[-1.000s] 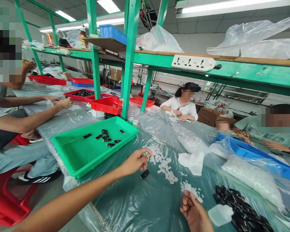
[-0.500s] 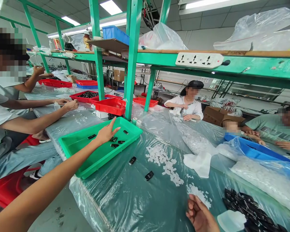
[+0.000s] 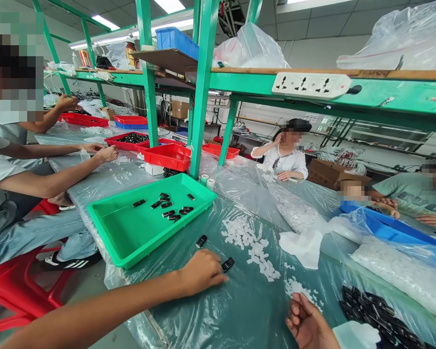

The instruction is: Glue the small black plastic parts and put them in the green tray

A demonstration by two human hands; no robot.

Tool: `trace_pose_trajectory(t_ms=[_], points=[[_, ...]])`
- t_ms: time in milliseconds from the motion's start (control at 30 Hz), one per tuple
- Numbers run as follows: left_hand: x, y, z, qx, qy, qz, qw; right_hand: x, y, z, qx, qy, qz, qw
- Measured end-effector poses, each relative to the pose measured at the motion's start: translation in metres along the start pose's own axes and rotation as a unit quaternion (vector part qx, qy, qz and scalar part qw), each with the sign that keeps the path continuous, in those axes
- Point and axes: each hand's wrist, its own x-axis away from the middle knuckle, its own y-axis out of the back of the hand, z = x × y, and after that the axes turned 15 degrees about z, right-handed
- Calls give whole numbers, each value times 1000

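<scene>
My left hand is over the plastic-covered table, its fingers bent and partly hidden, right beside a small black piece. Whether it touches that piece I cannot tell. Another black piece lies just above the hand. Several more black pieces lie in the green tray. Palm up at the lower right, my right hand has curled fingers that are apart, with nothing visible in them. It is next to small white bits. White tabs are scattered farther back.
A pile of black pieces and a translucent white item are at the lower right. Plastic bags and a blue tray lie behind. Green shelf posts rise beyond the green tray. Other people sit left, across and right.
My left hand has moved from above the green tray back toward me, beside the black piece on the table. More black pieces show in the tray. My right hand is nearly unmoved.
</scene>
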Motion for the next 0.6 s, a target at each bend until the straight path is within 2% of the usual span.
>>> trace_pose_trajectory(t_ms=[67, 133, 233, 300, 367, 467, 600], points=[[3, -15, -3, -3, -25, 17, 1000, 0, -4, 3, 48, 13, -7, 999], [6, -26, -5, -11, -47, 30, 998, 1, -6, 6, 157, 43, -8, 987], [12, -35, -4, -24, -76, 45, 996, 5, -2, 5, 353, 81, -16, 932], [15, -36, -1, -35, -87, 52, 994, 8, 1, 0, 436, 102, -21, 894], [15, -30, 3, -47, -91, 58, 993, 11, 4, -4, 474, 133, -9, 871], [10, -8, 13, -117, -64, 45, 990, 13, 5, -8, 494, 148, 35, 856], [-1, 31, 26, -199, 16, -35, 979, 13, 4, -5, 543, 164, 79, 819]])
